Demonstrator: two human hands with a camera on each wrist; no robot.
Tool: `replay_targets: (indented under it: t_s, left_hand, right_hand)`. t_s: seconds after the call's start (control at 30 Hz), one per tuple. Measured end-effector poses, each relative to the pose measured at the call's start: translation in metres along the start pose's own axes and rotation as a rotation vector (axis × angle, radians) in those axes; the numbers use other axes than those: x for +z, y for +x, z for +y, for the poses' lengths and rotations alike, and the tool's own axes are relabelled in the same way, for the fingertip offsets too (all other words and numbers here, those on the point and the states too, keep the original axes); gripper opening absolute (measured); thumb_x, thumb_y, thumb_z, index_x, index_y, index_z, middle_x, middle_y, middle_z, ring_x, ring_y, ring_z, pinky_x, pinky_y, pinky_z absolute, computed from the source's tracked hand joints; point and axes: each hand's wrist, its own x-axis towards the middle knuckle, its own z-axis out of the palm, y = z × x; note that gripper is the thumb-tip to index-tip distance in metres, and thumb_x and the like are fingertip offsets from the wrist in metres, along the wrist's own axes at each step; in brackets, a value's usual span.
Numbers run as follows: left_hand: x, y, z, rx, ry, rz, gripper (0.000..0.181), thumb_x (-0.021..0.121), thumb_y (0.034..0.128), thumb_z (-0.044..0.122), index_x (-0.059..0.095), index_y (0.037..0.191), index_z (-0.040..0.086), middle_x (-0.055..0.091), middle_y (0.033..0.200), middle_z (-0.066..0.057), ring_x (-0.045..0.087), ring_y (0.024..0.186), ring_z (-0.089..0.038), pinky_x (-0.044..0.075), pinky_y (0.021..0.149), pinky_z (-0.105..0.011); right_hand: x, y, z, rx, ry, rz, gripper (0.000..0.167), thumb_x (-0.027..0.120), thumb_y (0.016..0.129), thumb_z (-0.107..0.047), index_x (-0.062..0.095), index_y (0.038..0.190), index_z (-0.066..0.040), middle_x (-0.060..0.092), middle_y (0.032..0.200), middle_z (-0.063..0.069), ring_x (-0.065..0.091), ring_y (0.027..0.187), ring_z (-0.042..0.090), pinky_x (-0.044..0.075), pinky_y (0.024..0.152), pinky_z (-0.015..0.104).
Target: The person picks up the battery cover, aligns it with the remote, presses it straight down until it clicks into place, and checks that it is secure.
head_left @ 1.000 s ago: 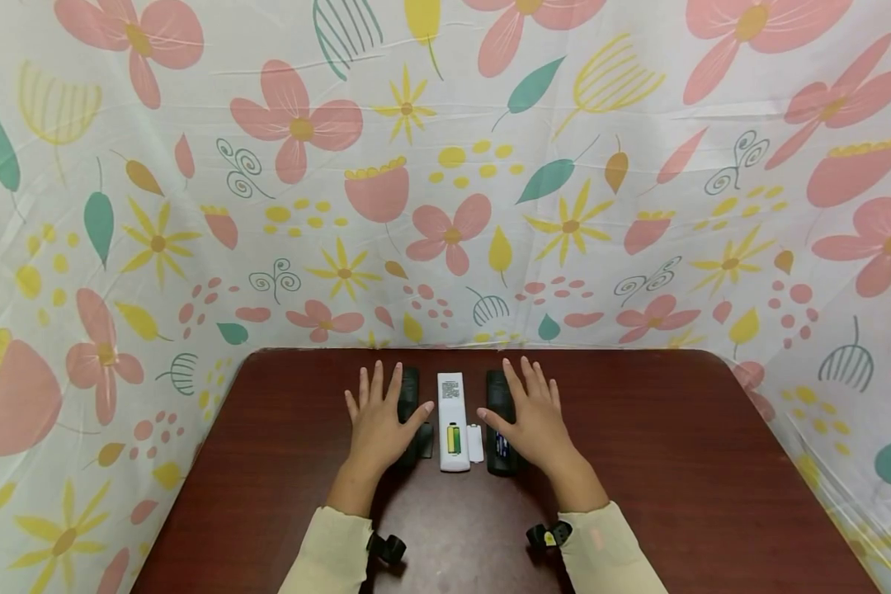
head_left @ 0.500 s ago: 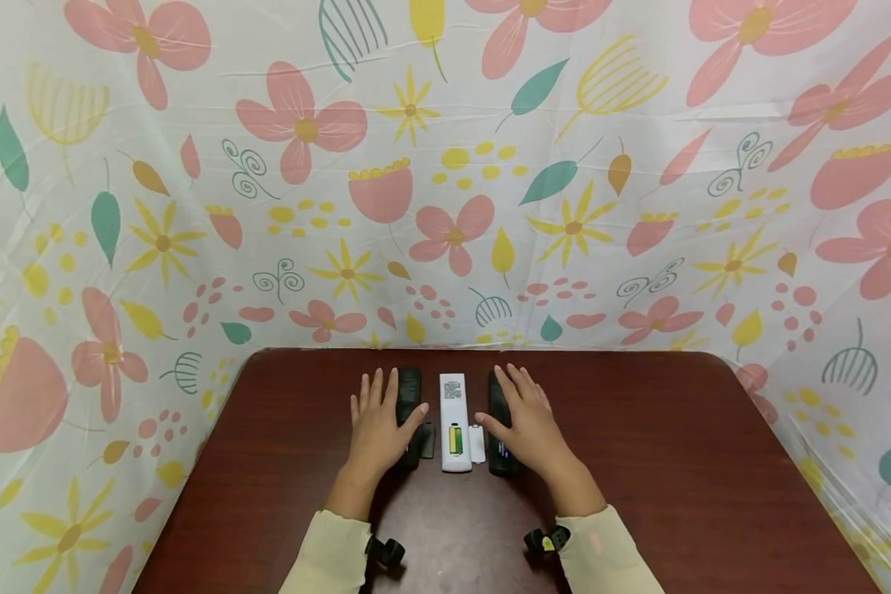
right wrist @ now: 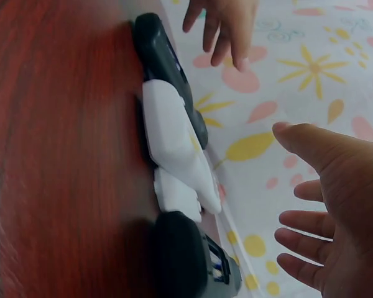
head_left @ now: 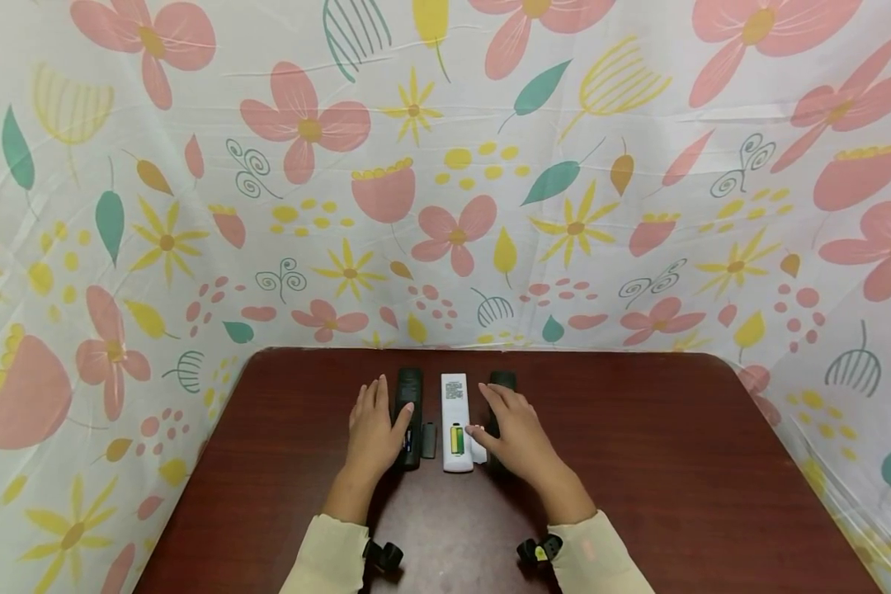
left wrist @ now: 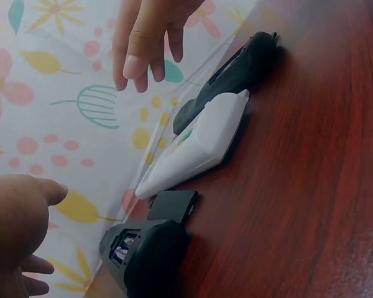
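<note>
Three remotes lie face down in a row on the table. The left black remote (head_left: 413, 412) has its battery bay uncovered, with batteries showing in the left wrist view (left wrist: 123, 247); a dark cover (head_left: 429, 440) lies beside it. The white remote (head_left: 454, 404) in the middle shows green-and-yellow batteries (head_left: 457, 440), its white cover (head_left: 478, 450) at its right. My left hand (head_left: 372, 433) hovers by the left black remote, fingers extended. My right hand (head_left: 523, 437) is held above the right black remote (head_left: 502, 379), partly hiding it. Both wrist views show the hands raised, holding nothing.
The dark red wooden table (head_left: 661, 462) carries the row near its back edge. Behind and beside it hangs a white cloth (head_left: 445, 313) printed with flowers and leaves. A small black device (head_left: 383, 557) is strapped at each wrist.
Both hands have drawn back slightly towards me, and the right one has shifted left, its thumb nearer the white remote. More of the left black remote shows. The remotes have stayed in place.
</note>
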Motion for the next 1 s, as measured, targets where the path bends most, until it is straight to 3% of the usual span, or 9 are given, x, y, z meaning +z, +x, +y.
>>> replay_targets:
  t_s: [0.6, 0.8, 1.0]
  left_hand:
    - [0.007, -0.008, -0.007, -0.062, -0.027, -0.021, 0.073, 0.051, 0.1037, 0.048, 0.033, 0.157, 0.002, 0.037, 0.158, -0.022, 0.032, 0.147, -0.043, 0.033, 0.114, -0.065]
    - [0.009, -0.009, -0.009, -0.056, -0.022, 0.001, 0.070, 0.052, 0.1037, 0.046, 0.037, 0.155, 0.001, 0.042, 0.153, -0.023, 0.038, 0.143, -0.043, 0.037, 0.112, -0.062]
    - [0.011, -0.011, -0.011, -0.078, -0.030, 0.021, 0.066, 0.054, 0.1033, 0.043, 0.042, 0.152, 0.000, 0.048, 0.146, -0.025, 0.043, 0.137, -0.044, 0.042, 0.108, -0.059]
  right_hand:
    - [0.015, -0.003, -0.010, -0.010, 0.027, -0.037, 0.073, 0.075, 0.091, -0.039, 0.046, 0.152, -0.009, 0.051, 0.149, 0.014, 0.048, 0.136, 0.037, 0.039, 0.112, 0.059]
    - [0.018, -0.005, -0.016, -0.024, 0.024, -0.038, 0.072, 0.074, 0.092, -0.040, 0.047, 0.151, -0.010, 0.054, 0.146, 0.012, 0.052, 0.131, 0.034, 0.047, 0.104, 0.054]
    - [0.020, -0.005, -0.019, -0.028, 0.044, -0.049, 0.069, 0.073, 0.093, -0.040, 0.048, 0.150, -0.011, 0.055, 0.145, 0.011, 0.052, 0.130, 0.032, 0.049, 0.102, 0.052]
